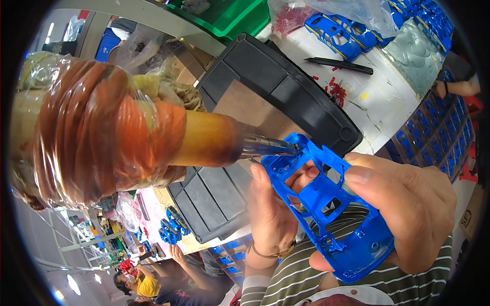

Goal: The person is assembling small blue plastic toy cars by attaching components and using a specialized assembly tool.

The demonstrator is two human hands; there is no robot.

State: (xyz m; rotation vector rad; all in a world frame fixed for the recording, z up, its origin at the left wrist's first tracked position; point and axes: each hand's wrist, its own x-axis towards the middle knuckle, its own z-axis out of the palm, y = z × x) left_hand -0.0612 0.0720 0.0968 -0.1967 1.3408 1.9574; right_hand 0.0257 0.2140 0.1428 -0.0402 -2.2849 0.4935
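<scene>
A blue toy car body shell [316,196] is held with its hollow inside toward me and tilted. My right hand [408,204] grips its right side, with the thumb and fingers wrapped around the edge. My left hand [270,214] supports the far left end; its thumb shows at the edge, and fingertips are seen through a window opening. The metal tip of a tape-wrapped tool [204,137] reaches the far end of the shell and appears to touch the inside there. The exact contact point is hard to make out.
Behind the shell lies a black plastic lid or tray [275,86]. More blue car shells [337,35], a black pen-like tool [342,65] and red scraps [336,93] are on the white table. A green bin [224,18] stands at the back. Another person [178,275] works at lower left.
</scene>
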